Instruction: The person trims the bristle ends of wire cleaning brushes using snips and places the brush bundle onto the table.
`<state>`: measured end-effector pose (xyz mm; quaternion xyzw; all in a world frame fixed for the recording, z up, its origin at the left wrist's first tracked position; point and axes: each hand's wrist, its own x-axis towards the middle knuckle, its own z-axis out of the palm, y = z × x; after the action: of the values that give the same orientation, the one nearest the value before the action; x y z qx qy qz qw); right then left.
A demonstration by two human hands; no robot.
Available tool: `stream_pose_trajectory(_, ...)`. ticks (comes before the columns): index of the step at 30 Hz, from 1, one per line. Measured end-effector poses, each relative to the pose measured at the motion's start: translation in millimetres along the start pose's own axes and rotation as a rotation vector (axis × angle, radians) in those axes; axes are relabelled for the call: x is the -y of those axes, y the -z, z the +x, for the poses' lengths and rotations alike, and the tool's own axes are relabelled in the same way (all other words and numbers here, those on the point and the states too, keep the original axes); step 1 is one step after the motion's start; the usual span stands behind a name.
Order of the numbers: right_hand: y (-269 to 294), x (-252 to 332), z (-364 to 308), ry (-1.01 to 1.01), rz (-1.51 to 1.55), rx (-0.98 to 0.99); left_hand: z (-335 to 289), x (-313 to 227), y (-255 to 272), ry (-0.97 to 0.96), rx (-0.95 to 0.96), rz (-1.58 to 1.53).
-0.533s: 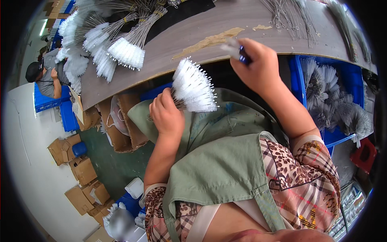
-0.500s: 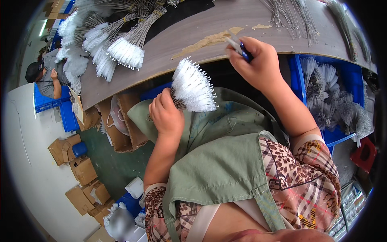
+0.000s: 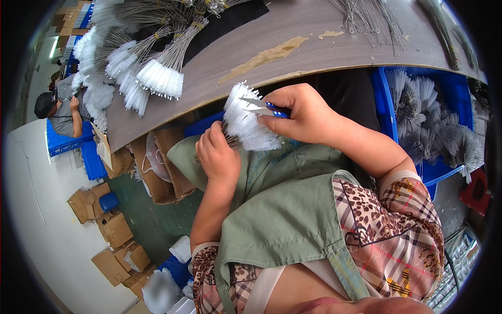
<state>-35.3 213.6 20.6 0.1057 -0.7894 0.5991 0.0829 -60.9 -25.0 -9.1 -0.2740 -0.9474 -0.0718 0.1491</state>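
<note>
My left hand [image 3: 217,153] is closed round the wire stems of a bundle of white bristle brushes [image 3: 250,125], held over my lap just off the table's edge. The bristle heads fan out up and to the right of the fist. In my right hand [image 3: 300,112] is a pair of scissors [image 3: 265,108] with dark blue handles. Their blades are parted and lie over the upper part of the bristles. Whether they touch any bristle I cannot tell.
More tied brush bundles [image 3: 162,78] lie on the grey table [image 3: 324,57] at far left. Loose looped wires [image 3: 374,23] lie at far right. A blue crate [image 3: 386,104] of brushes stands on the right. Cardboard boxes [image 3: 162,162] are at left; another person [image 3: 63,107] sits beyond.
My right hand has come down and left, bringing the scissors from above the table edge onto the brush bundle. My left hand keeps its hold nearly in place.
</note>
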Motion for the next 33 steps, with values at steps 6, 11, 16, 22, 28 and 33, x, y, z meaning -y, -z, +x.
stream_pose_trajectory(6, 6, -6, -4, -0.210, 0.377, 0.126, 7, -2, 0, -0.112, -0.071, -0.014)
stream_pose_trajectory(11, 12, -8, -10, -0.471, 0.827, 0.186, 11, -8, 8, -0.157, -0.116, -0.053)
stream_pose_trajectory(16, 39, -6, -14, -0.539, 1.166, 0.174, 7, -2, 9, -0.126, -0.086, -0.050)
stream_pose_trajectory(22, 22, -5, -9, -0.250, 0.392, 0.043, 1, -2, 11, -0.089, -0.067, 0.003)
stream_pose_trajectory(28, 8, 5, -11, -0.115, 0.114, 0.103, 3, -5, 11, -0.089, -0.051, 0.007)
stream_pose_trajectory(33, 3, 5, -9, -0.016, -0.034, 0.025, -3, 0, 11, -0.034, 0.068, -0.001)
